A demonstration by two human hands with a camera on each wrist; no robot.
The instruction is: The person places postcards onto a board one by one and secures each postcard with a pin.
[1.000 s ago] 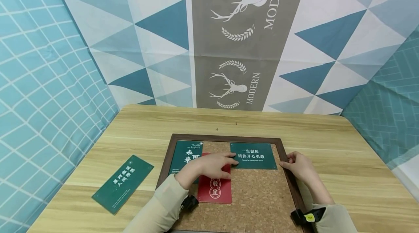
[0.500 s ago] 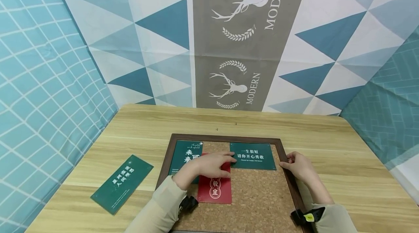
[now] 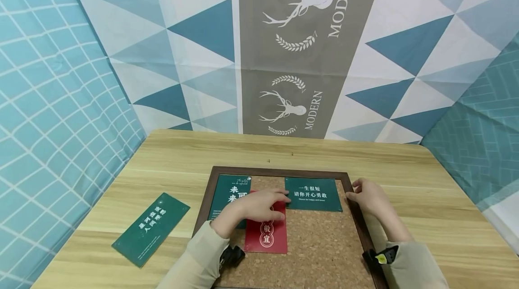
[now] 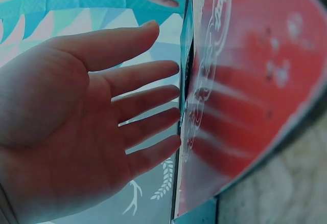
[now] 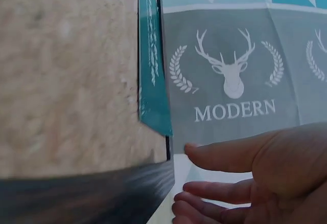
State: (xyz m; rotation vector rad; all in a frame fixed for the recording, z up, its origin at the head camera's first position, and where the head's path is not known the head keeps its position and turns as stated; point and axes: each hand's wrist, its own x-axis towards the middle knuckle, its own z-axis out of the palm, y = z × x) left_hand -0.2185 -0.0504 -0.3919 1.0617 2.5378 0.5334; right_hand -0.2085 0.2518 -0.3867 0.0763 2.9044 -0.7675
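Note:
A framed corkboard [image 3: 324, 248] lies on the table with several cards on it. My left hand [image 3: 263, 204] hovers over the red card [image 3: 265, 241], fingers straight and fingertips by the left edge of the wide green card [image 3: 314, 194]. In the left wrist view, the left hand [image 4: 76, 111] has its fingers spread, and nothing is in it. At the board's right side is my right hand [image 3: 372, 199], thumb near the dark frame [image 3: 358, 221]. The right wrist view shows the right hand [image 5: 271, 178] with loosely bent fingers, holding nothing.
Another green card [image 3: 227, 203] is at the board's upper left, partly behind the red card and left arm. A loose green card [image 3: 151, 230] lies on the wooden table [image 3: 186, 149] to the left. Printed cloth [image 3: 284, 54] hangs behind the table.
My right hand has shifted slightly up along the frame's right side. The left hand has drawn back a little to the left. The cards have stayed in place.

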